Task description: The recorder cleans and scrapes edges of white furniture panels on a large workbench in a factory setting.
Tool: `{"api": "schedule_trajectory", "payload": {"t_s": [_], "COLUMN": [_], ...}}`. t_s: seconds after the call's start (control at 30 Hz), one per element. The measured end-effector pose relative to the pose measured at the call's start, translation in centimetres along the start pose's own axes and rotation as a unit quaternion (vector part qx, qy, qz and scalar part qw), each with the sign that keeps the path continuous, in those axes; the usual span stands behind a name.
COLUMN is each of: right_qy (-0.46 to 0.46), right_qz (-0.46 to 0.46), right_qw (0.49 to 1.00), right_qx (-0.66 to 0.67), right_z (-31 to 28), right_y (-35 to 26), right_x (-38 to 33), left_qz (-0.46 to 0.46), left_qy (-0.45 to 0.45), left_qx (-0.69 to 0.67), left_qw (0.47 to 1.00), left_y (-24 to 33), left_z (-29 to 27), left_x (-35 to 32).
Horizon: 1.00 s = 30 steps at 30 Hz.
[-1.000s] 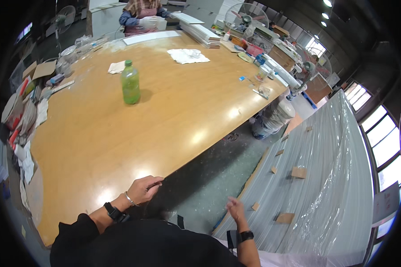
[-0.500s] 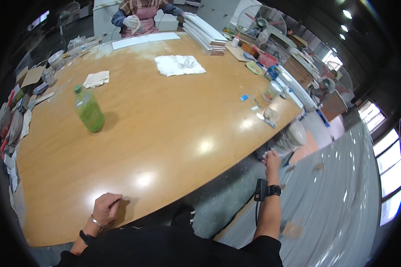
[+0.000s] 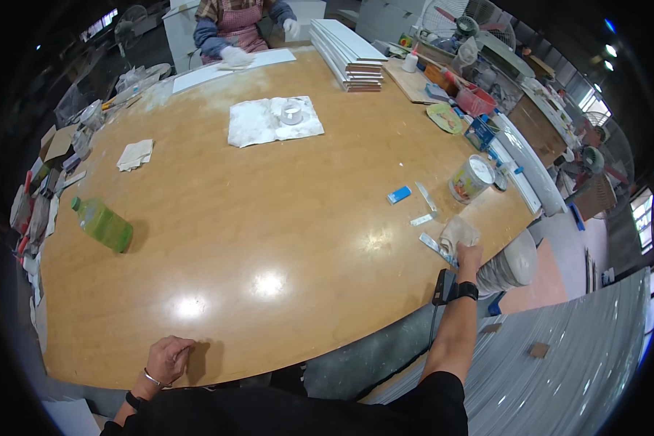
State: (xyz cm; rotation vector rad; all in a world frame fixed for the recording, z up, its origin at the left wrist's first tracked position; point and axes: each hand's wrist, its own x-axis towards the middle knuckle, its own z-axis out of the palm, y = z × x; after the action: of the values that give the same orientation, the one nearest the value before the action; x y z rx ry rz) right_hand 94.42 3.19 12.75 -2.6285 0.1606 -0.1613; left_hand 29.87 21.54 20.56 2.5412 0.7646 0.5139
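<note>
At the right edge of the wooden table, my right hand (image 3: 469, 256) reaches to the near edge of a crumpled beige cloth (image 3: 459, 231). Its fingers are mostly hidden, so I cannot make out whether they grip the cloth. Beside the cloth lies a flat metal strip (image 3: 434, 245), its end close to my fingers. My left hand (image 3: 169, 359) rests on the near left of the table (image 3: 269, 218), fingers curled together, with nothing visible in them.
A blue box (image 3: 399, 195), small strips and a white-topped tub (image 3: 471, 179) stand near the cloth. A green bottle (image 3: 106, 225) is at left. White paper (image 3: 254, 122) bears a tape roll (image 3: 291, 114). White boards (image 3: 345, 54) are stacked by a gloved co-worker (image 3: 236, 29).
My right hand has moved from beside the table up to the cloth at its right edge. My view has shifted; the left hand stays curled. The co-worker's hands have moved.
</note>
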Motion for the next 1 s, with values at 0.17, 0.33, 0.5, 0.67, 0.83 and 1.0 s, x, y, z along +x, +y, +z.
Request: {"api": "schedule_trajectory", "payload": {"t_s": [0.17, 0.33, 0.5, 0.67, 0.83, 1.0], "right_qy": [-0.126, -0.414, -0.655, -0.779, -0.799, -0.789], "right_qz": [-0.022, -0.089, -0.108, -0.152, -0.11, -0.096], "right_qw": [0.987, 0.662, 0.5, 0.456, 0.475, 0.479], "right_qx": [0.099, 0.618, 0.557, 0.403, 0.352, 0.372], "right_z": [-1.4, -2.7, -2.3, -1.4, -1.2, -1.8], "right_y": [0.6, -10.3, -16.1, -17.7, -17.9, -20.0], "right_x": [4.8, -8.0, -24.9, -38.0, -43.5, -46.8], "left_qz": [-0.059, -0.113, -0.127, -0.138, -0.183, -0.308], "left_qy": [-0.014, -0.018, -0.014, 0.079, 0.21, 0.309], "left_qx": [-0.01, -0.01, -0.158, -0.191, -0.077, -0.122], "left_qw": [0.998, 0.993, 0.979, 0.969, 0.957, 0.892], "left_y": [2.1, 1.3, 1.8, -0.9, -8.2, -16.5], "left_z": [1.0, 1.9, 1.7, 0.2, -3.6, -8.5], "left_x": [1.7, 1.8, 3.8, 2.1, 0.0, -0.2]}}
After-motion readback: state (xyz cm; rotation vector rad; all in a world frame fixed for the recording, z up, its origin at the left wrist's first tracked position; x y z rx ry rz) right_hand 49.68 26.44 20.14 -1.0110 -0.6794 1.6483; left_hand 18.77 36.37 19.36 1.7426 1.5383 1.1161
